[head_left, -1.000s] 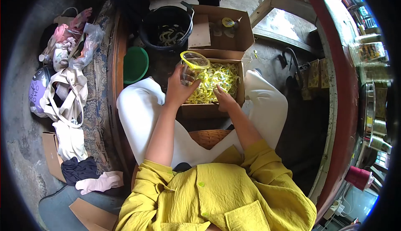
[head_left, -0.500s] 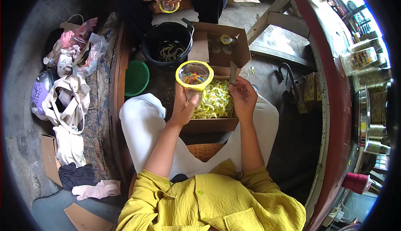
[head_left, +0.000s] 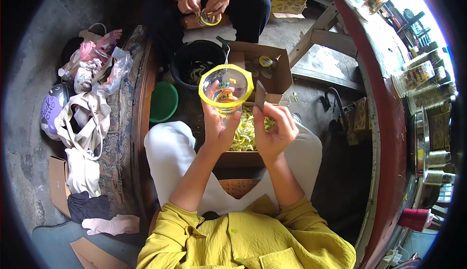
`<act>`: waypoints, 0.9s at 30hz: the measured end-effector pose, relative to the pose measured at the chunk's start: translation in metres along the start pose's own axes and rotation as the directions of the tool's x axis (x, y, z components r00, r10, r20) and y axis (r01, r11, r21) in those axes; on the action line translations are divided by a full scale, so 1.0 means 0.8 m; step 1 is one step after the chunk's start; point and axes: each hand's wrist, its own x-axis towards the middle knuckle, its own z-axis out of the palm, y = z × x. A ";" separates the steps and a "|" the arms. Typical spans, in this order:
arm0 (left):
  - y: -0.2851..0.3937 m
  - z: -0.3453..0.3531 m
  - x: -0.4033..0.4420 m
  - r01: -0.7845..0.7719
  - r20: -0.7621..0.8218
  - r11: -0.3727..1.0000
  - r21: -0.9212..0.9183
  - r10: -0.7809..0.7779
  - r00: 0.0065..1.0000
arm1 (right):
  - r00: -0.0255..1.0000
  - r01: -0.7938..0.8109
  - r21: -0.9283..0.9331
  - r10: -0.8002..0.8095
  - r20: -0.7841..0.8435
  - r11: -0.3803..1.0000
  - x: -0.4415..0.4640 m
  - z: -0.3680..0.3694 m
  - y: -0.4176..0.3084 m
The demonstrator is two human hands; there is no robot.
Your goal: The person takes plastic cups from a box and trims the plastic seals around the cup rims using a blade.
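My left hand [head_left: 219,125] is wrapped round a clear plastic cup [head_left: 225,88] with colourful print on its side and a yellow, uneven band around its rim. The cup's mouth tilts up toward me. Between the thumb and fingers of my right hand [head_left: 276,129] is a flat metal blade [head_left: 260,95], pointing up just right of the rim and apart from it. Under my hands, a cardboard box is heaped with yellow and white plastic trimmings [head_left: 245,134], partly hidden by my hands.
Opposite me, a person's hands [head_left: 206,4] work on another yellow-rimmed cup [head_left: 210,19]. Between us stand a black bucket [head_left: 187,64], an open cardboard box [head_left: 275,81] and a green lid [head_left: 164,102]. Bags [head_left: 90,108] lie left; a red-edged table [head_left: 389,137] with stacked cups runs along the right.
Both hands have risen toward me, and the cup looks larger and more tilted. The blade has come nearer the cup's rim. The view has shifted slightly, showing more of the person opposite.
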 end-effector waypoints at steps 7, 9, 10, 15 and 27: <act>0.025 0.013 0.015 -0.225 0.112 0.965 0.136 0.211 0.971 | 0.988 0.117 0.022 -0.114 -0.107 0.993 0.027 -0.002 -0.025; 0.027 0.008 0.012 -0.287 0.178 0.945 0.155 0.259 0.949 | 0.985 0.140 0.016 -0.137 -0.102 0.990 0.018 -0.006 -0.027; 0.026 0.006 0.008 -0.295 0.179 0.942 0.159 0.266 0.947 | 0.986 0.134 0.021 -0.132 -0.102 0.991 0.015 -0.008 -0.029; 0.019 -0.004 -0.012 -0.269 0.168 0.943 0.195 0.238 0.957 | 0.985 0.158 0.038 -0.154 -0.082 0.987 0.007 -0.018 -0.031; 0.012 -0.017 -0.028 -0.152 0.123 0.946 0.287 0.121 0.985 | 0.994 0.111 0.025 -0.111 0.015 0.994 -0.008 -0.008 -0.023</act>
